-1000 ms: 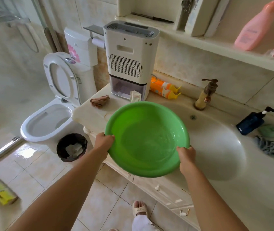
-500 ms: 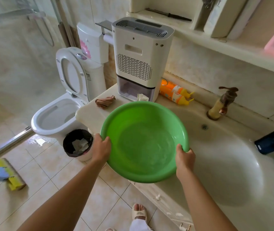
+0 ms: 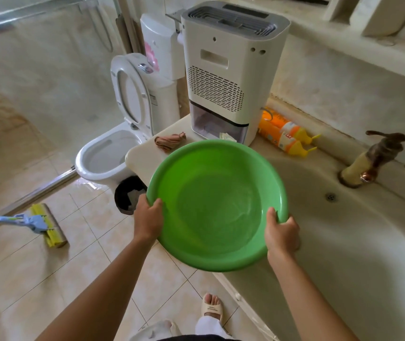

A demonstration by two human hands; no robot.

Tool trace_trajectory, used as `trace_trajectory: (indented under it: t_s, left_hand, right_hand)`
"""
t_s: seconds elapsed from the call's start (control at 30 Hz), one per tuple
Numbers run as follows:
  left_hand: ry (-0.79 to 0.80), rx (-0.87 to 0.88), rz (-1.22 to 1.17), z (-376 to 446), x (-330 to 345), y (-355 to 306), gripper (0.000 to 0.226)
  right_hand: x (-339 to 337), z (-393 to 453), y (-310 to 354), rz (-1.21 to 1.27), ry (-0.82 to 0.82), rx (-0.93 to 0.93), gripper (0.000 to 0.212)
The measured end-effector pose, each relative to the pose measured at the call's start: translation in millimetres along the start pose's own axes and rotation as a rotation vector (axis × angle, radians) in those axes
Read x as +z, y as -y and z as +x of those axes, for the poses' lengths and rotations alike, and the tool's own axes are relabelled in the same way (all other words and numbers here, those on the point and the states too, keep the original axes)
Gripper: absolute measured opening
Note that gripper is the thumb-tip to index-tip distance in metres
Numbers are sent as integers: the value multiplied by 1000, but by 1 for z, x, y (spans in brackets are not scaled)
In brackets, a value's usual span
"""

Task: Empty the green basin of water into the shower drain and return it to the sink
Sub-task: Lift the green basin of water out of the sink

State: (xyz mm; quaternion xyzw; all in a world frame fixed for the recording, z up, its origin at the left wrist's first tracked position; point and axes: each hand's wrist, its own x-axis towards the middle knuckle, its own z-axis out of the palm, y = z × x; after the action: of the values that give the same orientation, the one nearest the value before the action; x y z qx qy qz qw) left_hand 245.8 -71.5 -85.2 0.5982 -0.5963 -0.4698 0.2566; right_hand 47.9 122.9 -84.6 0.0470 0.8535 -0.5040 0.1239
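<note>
While both the left hand and right hand clamp the rim of the green basin, held mid-frame off the sink with water inside, the carrying step seems underway, calling for a level walk toward the shower at upper left.

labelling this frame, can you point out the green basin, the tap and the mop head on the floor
green basin [image 3: 217, 205], head view, on the bare inner bottom of the bowl
tap [image 3: 378, 153], head view, on the dark spout body above the sink
mop head [image 3: 49, 225], head view, on the yellow sponge strip lying on the floor tiles
</note>
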Motion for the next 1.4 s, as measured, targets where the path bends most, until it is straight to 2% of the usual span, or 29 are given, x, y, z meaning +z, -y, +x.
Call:
trace_trajectory:
  t_s: [0.2,0.5,0.67,0.8,1.0,1.1,1.23,1.4]
  left_hand:
    - [-16,-1,-8,-3,1,-2,4]
    - [-5,-100,-106,-6,-1,-2,19]
    - [42,-198,-202,-1,0,2,18]
    - [82,-202,-231,2,-2,3,5]
    - [203,-222,-195,11,-12,6,8]
    - [271,-255,-245,16,-20,9,1]
    - [276,-310,-270,26,-38,10,12]
    - [289,-334,-281,45,-71,10,13]
  right_hand:
    - [0,4,-1,-52,30,-23,52]
    - [-1,-1,3,-8,33,0,46]
    - [-1,-5,7,45,43,13,42]
    - [1,-6,7,-13,18,53,44]
    - [-1,-15,19,141,57,128,18]
    - [-4,-27,25,184,42,128,18]
    - [2,-49,31,229,27,159,18]
    - [18,-77,47,238,37,160,23]
